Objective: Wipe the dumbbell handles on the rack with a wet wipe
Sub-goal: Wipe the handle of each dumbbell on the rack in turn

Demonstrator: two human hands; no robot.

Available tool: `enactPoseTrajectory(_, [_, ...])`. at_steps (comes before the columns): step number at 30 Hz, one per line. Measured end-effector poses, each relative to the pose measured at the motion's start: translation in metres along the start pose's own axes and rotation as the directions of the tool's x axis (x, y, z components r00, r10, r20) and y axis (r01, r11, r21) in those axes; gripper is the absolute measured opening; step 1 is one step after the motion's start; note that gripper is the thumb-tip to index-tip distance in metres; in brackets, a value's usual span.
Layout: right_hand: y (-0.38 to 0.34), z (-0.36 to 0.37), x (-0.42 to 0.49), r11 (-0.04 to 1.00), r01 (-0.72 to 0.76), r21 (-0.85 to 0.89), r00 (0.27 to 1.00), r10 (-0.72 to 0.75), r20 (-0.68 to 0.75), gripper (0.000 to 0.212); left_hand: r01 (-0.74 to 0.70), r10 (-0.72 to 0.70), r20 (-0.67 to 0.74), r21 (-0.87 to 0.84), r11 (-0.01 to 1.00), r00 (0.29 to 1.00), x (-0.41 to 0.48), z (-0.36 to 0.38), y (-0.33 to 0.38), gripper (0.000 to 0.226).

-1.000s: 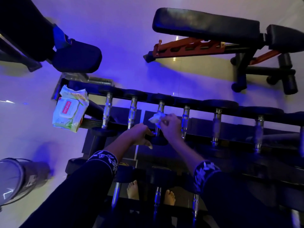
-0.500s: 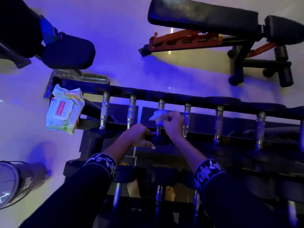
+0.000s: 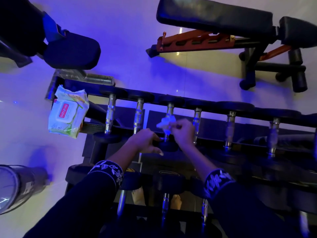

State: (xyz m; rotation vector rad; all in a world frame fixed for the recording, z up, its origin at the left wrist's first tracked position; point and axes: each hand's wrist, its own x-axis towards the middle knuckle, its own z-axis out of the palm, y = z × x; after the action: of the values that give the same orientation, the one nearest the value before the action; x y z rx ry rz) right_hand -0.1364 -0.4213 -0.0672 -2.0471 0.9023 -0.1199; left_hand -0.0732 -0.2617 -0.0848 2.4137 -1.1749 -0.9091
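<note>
Head view, under dim blue light: the right hand [image 3: 182, 133] pinches a bunched white wet wipe [image 3: 165, 121] against the handle [image 3: 170, 109] of the third dumbbell from the left on the rack [image 3: 97, 150]. The wipe and fingers cover the middle of that handle. The left hand [image 3: 144, 142] curves over this dumbbell's near head [image 3: 169, 146], thumb beneath; the head is black and its edge is lost in shadow. A wipes pack [image 3: 67, 115] lies at the rack's left end. The lower dumbbells are mostly covered by dark sleeves [image 3: 106, 170]. Bare feet [image 3: 176, 201] show between the rails. The right-hand dumbbells are blurred and cut off by the frame edge
</note>
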Motion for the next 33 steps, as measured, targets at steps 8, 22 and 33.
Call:
enactPoseTrajectory(8, [-0.016,0.009,0.026,0.987,-0.025,0.16,0.992,0.044,-0.118,0.009,-0.038,0.038,-0.048,-0.006,0.999,0.998,0.0,0.0,-0.002,0.066])
enactPoseTrajectory(22, [-0.006,-0.007,0.083,0.646,-0.644,0.411,0.745,0.405,0.53,0.036,-0.058,0.058,-0.042,-0.014,0.998,0.997,-0.003,0.001,0.001,0.068])
enactPoseTrajectory(33, [-0.01,-0.021,0.077,0.724,-0.625,0.292,0.698,0.35,0.625,0.034,-0.043,0.043,-0.022,-0.005,0.999,0.999,0.0,0.004,-0.002,0.07])
